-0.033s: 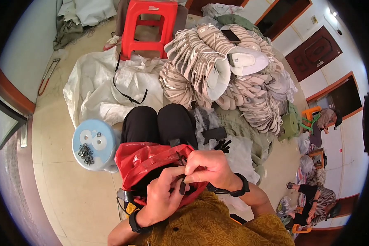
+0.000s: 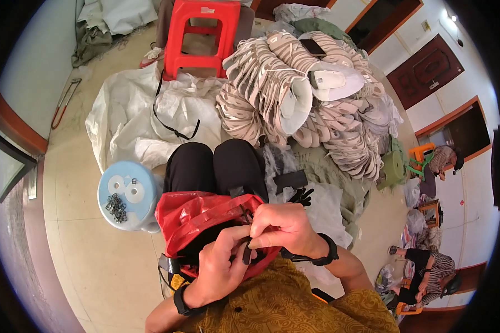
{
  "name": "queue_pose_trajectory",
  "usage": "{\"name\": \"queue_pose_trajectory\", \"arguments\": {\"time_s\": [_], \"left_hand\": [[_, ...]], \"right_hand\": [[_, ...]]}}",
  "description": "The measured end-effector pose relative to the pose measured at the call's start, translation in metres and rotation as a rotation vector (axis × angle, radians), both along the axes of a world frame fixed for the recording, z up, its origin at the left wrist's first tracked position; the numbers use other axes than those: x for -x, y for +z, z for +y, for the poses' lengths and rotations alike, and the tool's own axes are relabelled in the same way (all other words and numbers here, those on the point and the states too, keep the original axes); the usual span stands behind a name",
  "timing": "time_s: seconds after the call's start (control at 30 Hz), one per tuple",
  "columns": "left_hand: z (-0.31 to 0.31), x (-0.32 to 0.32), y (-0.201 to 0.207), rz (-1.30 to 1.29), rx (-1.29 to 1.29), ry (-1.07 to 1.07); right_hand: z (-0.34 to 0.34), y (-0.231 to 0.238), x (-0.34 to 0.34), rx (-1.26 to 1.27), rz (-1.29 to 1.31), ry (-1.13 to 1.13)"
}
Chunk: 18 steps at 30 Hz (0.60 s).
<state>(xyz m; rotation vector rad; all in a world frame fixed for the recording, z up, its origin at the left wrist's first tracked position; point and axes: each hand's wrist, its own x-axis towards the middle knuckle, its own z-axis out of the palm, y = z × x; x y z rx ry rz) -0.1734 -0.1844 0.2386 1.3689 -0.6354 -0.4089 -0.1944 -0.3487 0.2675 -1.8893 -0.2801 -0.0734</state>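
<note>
My left hand point(image 2: 222, 266) and right hand point(image 2: 283, 230) pinched a short black strap point(image 2: 246, 252) together over the crumpled red plastic bag point(image 2: 197, 219) on my lap; nothing had visibly shifted.

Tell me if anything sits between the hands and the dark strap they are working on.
Nothing visible does. The left hand and right hand both already pinch the dark strap directly, above the red bag on the lap.

We wear a mustard patterned top point(image 2: 283, 305) and black trousers point(image 2: 214, 166). Black band on our left wrist point(image 2: 181, 304), black watch on our right wrist point(image 2: 329, 252).
</note>
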Motion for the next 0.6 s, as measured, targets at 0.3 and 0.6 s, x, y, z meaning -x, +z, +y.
{"name": "queue_pose_trajectory", "arguments": {"time_s": [0.3,0.6], "left_hand": [[0.01,-0.004,0.002,0.003,-0.031,-0.109],[0.006,-0.014,0.003,0.329,0.047,-0.114]], "right_hand": [[0.007,0.0,0.001,0.309,-0.367,-0.035],[-0.003,-0.001,0.003,-0.025,-0.029,-0.063]]}}
